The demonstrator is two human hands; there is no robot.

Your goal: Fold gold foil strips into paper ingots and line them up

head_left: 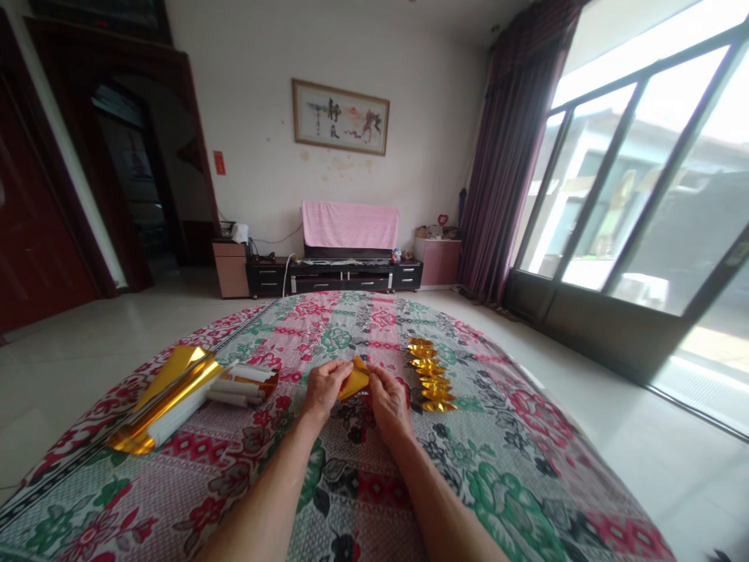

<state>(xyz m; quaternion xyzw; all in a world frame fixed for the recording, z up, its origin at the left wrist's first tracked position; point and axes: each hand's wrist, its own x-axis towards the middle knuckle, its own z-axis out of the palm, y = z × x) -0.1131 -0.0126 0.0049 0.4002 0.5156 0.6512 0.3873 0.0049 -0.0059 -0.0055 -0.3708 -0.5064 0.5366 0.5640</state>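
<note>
A small piece of folded gold foil paper (354, 381) is held between my two hands above the middle of the patterned tablecloth. My left hand (324, 390) pinches its left side with thumb and fingers. On its right edge, my right hand (388, 396) is closed in the same way. To the right of my hands lies a row of several folded gold paper pieces (431, 375), shaped with pointed ends. Gold foil sheets (175, 398), partly curled and with white undersides, lie at the left, beside white rolled papers (239, 386).
The round table wears a floral cloth (515, 499) in red, green and grey. Beyond its far edge stands a low black cabinet (341, 279) with a pink towel (351, 225) over a screen. Glass doors (620, 187) and a purple curtain (497, 156) are at the right.
</note>
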